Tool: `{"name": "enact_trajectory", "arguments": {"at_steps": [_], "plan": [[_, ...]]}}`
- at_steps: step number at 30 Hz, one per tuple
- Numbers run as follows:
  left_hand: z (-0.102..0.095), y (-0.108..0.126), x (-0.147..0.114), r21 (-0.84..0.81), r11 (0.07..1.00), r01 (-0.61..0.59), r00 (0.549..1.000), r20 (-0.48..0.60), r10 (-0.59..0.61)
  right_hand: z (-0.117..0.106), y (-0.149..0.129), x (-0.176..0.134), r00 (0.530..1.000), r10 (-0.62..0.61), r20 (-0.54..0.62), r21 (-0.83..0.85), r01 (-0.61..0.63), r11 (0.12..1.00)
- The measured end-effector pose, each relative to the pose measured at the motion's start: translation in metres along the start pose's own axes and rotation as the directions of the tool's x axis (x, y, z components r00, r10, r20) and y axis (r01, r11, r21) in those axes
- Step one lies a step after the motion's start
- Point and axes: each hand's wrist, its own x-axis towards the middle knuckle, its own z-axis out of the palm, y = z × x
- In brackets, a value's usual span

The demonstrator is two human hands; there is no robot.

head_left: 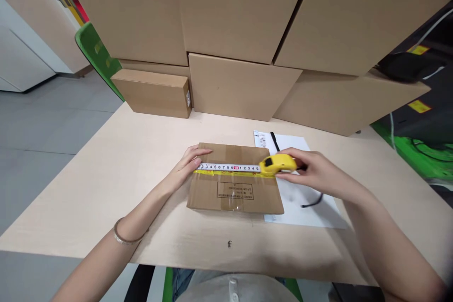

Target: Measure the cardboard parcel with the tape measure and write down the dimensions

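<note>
A small brown cardboard box (237, 200) lies flat on the table, with yellow tape along its top and a printed label frame. The white blade of a tape measure (226, 167) stretches across the box from left to right, its numbers facing up. At the box's left edge, my left hand (186, 167) pins the blade's end with the thumb, while its fingers rest on the cardboard. My right hand (307, 170) is closed around the yellow tape measure case (279, 164) at the box's right edge. The blade's end hook is hidden by the left hand.
White paper (306, 212) lies partly under the box, with a black pen (274, 141) on it and a dark strap (312, 202) hanging over it. Large cardboard boxes (244, 87) are stacked along the table's back. A smaller carton (155, 94) stands at back left, near a green chair (95, 54).
</note>
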Motion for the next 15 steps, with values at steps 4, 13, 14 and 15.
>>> {"name": "enact_trajectory", "arguments": {"at_steps": [4,13,14,15], "plan": [[0.001,0.000,-0.001,0.002,1.000,0.023,1.000,-0.019,-0.023,-0.011,0.029,-0.026,0.992,0.085,-0.088,-0.005,-0.086,0.996],[-0.002,-0.002,-0.001,0.053,0.998,0.027,0.999,-0.026,-0.026,-0.015,0.011,-0.018,0.999,0.039,-0.036,-0.078,-0.042,0.996],[-0.002,-0.002,-0.001,0.061,0.998,0.023,1.000,-0.019,-0.022,-0.011,0.001,-0.009,1.000,0.006,-0.023,-0.083,-0.008,0.996],[-0.003,-0.003,-0.001,0.071,0.997,0.019,1.000,-0.012,-0.018,-0.006,-0.010,0.002,0.999,-0.039,-0.001,-0.079,0.038,0.996]]}}
